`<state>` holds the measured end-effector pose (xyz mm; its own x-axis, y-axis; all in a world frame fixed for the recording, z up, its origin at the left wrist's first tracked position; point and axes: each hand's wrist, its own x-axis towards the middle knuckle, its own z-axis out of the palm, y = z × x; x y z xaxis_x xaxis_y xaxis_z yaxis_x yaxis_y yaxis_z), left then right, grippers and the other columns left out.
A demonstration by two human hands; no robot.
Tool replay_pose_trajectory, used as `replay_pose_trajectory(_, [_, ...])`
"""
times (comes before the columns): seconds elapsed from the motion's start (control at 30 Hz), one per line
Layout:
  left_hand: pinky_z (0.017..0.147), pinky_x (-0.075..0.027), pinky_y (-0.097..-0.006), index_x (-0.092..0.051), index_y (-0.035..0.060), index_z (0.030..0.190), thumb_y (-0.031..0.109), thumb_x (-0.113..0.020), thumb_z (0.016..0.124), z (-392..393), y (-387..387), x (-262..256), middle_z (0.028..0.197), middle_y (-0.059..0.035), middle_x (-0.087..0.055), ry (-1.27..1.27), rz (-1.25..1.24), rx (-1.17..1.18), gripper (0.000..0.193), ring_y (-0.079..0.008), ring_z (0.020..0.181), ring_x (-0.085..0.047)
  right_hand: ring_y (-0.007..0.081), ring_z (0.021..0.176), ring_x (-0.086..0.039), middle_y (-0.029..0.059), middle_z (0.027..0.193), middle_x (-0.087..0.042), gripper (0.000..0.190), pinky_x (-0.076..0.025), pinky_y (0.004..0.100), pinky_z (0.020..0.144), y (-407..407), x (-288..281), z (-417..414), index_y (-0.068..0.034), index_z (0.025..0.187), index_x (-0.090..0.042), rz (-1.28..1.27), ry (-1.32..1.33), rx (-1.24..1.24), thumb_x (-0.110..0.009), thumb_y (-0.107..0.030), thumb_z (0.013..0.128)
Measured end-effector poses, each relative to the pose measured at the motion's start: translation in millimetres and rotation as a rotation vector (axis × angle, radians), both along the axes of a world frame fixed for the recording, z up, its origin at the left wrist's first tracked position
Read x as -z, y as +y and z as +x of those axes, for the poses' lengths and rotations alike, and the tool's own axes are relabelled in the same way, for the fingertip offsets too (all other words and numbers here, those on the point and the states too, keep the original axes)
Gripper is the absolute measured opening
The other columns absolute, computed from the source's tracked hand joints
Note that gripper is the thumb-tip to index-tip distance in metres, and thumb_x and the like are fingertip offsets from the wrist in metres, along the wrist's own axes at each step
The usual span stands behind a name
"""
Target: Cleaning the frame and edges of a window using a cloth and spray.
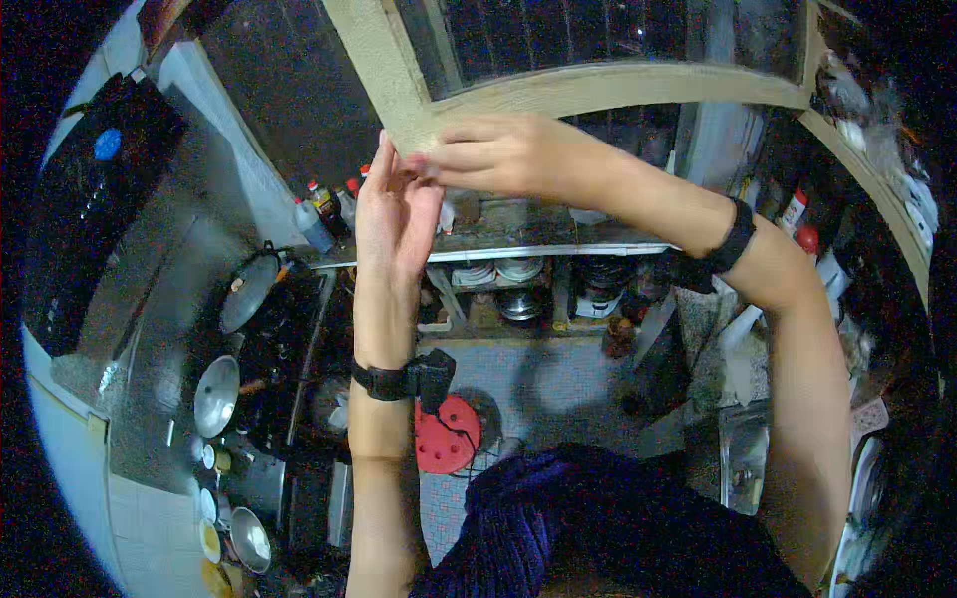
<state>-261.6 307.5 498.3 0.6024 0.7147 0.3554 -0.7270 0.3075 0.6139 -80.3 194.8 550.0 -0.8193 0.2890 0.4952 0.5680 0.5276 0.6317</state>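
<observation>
My left hand [400, 205] is raised upright before the window frame [415, 123], with its palm turned to the right. From the right, my right hand [508, 155] reaches across, and its fingertips meet the left hand's fingers. The fingers overlap and blur there, so whether something small is between them cannot be made out. A black wrist strap [389, 380] with a dark module sits on my left wrist. Another black strap [740, 232] circles my right forearm near the wrist.
Several bottles [321, 205] stand by the window at left. A wok [250, 291] and a metal pan [217, 396] are on the left. Bowls [519, 269] and a metal pot [521, 304] fill a shelf below. A red stool [447, 437] stands on the tiled floor [478, 366]; a sink [744, 456] lies right.
</observation>
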Motion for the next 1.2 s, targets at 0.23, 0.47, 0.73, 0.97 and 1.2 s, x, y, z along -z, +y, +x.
replay_pose_trajectory(0.23, [0.103, -0.048, -0.0428, -0.055, -0.0015, 0.131, 0.026, -0.045, 0.107, 15.4, 2.5, 4.9, 0.127, -0.0152, -0.062, -0.185, 0.030, 0.224, 0.038, -0.0273, 0.115, -0.059, 0.0302, 0.118, -0.061, 0.0095, 0.132, -0.062, 0.038, -0.054, 0.0405, 0.096, -21.9, -3.4, 36.1, -0.002, 0.118, -0.065, 0.034, -0.016, 0.040, -0.062, -0.013, 0.081])
replay_pose_trajectory(0.47, [0.108, -0.040, -0.0400, -0.048, -0.0071, 0.135, 0.043, -0.041, 0.106, 7.7, 19.9, 13.1, 0.132, -0.0180, -0.058, -0.366, 0.001, 0.449, 0.059, -0.0267, 0.118, -0.055, 0.0285, 0.118, -0.062, 0.0079, 0.131, -0.064, 0.040, -0.054, 0.0398, 0.097, 9.7, -3.8, 3.6, -0.004, 0.120, -0.066, 0.019, 0.015, -0.024, -0.062, -0.012, 0.081])
replay_pose_trajectory(0.73, [0.112, -0.036, -0.0375, -0.053, -0.0069, 0.124, 0.063, -0.040, 0.100, 6.9, -14.6, 0.5, 0.122, -0.0157, -0.061, -0.327, -0.189, 0.240, 0.075, -0.0239, 0.116, -0.056, 0.0270, 0.117, -0.062, 0.0062, 0.135, -0.062, 0.039, -0.053, 0.0389, 0.098, 17.0, -8.9, -20.9, -0.005, 0.119, -0.066, -0.014, 0.018, -0.021, -0.061, -0.013, 0.081])
replay_pose_trajectory(0.97, [0.111, -0.035, -0.0416, -0.051, -0.0036, 0.131, 0.067, -0.037, 0.098, 8.9, -12.9, -1.5, 0.127, -0.0147, -0.060, -0.237, -0.059, 0.293, 0.079, -0.0270, 0.114, -0.056, 0.0276, 0.116, -0.062, 0.0064, 0.132, -0.063, 0.034, -0.053, 0.0390, 0.097, -11.6, -15.7, 28.0, -0.003, 0.113, -0.067, 0.024, -0.113, 0.077, -0.064, -0.012, 0.081])
replay_pose_trajectory(1.2, [0.110, -0.040, -0.0435, -0.053, -0.0052, 0.131, 0.054, -0.042, 0.102, 7.2, 1.8, 8.4, 0.130, -0.0181, -0.060, -0.289, 0.003, 0.383, 0.067, -0.0296, 0.123, -0.056, 0.0284, 0.113, -0.061, 0.0094, 0.121, -0.062, 0.036, -0.054, 0.0379, 0.092, 33.7, 2.9, -21.9, 0.000, 0.107, -0.065, 0.005, -0.038, -0.103, -0.064, -0.013, 0.073])
